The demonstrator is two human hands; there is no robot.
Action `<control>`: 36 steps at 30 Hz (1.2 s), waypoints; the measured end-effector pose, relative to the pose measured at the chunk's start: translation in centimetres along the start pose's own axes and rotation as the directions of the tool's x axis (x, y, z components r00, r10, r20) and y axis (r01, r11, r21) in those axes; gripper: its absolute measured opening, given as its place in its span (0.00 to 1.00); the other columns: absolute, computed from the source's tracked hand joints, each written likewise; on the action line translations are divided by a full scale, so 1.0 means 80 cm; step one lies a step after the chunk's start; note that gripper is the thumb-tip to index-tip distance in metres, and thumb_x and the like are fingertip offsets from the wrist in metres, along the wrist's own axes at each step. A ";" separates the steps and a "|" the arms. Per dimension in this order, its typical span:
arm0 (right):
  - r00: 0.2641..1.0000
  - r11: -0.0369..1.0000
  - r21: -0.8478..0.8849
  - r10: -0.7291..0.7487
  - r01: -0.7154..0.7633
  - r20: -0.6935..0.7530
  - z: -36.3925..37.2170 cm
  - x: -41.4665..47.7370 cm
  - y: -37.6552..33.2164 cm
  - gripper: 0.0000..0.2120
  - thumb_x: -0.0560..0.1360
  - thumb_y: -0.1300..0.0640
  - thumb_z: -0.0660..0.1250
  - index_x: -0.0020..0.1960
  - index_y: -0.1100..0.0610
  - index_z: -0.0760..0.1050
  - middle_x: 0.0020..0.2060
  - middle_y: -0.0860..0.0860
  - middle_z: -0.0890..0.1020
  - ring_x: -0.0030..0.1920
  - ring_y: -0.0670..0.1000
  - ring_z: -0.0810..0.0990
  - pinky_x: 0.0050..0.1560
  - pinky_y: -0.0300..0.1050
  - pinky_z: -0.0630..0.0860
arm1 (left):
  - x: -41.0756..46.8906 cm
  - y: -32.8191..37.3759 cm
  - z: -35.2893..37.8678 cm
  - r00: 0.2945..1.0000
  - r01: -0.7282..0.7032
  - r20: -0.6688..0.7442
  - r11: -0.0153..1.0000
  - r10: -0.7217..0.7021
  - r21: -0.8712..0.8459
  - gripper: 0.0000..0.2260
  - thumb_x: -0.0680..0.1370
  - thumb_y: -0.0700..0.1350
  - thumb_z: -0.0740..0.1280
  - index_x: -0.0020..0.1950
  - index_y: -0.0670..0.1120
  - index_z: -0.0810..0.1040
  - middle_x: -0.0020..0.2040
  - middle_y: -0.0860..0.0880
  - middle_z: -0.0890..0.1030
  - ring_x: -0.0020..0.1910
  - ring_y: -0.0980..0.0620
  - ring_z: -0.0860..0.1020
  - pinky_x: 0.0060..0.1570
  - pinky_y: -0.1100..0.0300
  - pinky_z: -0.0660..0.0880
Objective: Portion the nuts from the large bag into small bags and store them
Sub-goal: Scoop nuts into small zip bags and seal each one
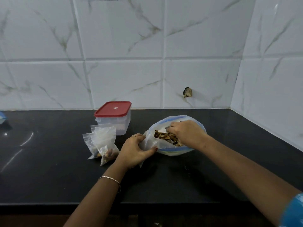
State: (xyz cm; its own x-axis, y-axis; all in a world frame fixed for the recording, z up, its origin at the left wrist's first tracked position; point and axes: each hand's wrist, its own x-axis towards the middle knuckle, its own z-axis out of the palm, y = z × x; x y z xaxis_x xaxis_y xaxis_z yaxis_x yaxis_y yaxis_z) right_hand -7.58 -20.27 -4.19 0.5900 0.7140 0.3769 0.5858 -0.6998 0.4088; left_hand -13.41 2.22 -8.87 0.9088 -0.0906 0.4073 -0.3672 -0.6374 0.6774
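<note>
Bracelet on left wrist, low over black counter. Left of left-hand fingers: filled small bags, leaning together; red-lidded container just behind them, closed. Left hand: fingers and thumb curled, pinching small bag, touching rim of large bag. Right hand inside large bag's mouth, fingers bent down onto nuts; cannot tell if clamped on any.

- One large clear plastic bag with a blue rim, holding nuts, is counted.
- Three small clear plastic bags are counted.
- One clear square plastic container with a red lid is counted.
</note>
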 end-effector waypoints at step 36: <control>0.492 -0.250 0.746 0.618 -0.617 0.614 0.031 -0.001 -0.053 0.10 0.78 0.62 0.62 0.53 0.65 0.79 0.35 0.57 0.77 0.31 0.49 0.72 0.35 0.45 0.70 | 0.009 0.004 0.012 0.976 0.072 0.216 0.954 -0.007 -0.292 0.18 0.73 0.54 0.72 0.61 0.54 0.76 0.56 0.56 0.81 0.55 0.60 0.79 0.55 0.63 0.76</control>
State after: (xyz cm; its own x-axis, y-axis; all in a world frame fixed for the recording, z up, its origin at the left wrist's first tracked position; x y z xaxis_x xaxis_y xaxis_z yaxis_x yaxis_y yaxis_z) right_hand -8.71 -17.46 -8.04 0.9930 -0.0938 -0.0720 -0.0958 -0.2808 -0.9550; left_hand -12.65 1.22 -8.96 0.9329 -0.2486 0.2606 -0.3428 -0.3906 0.8544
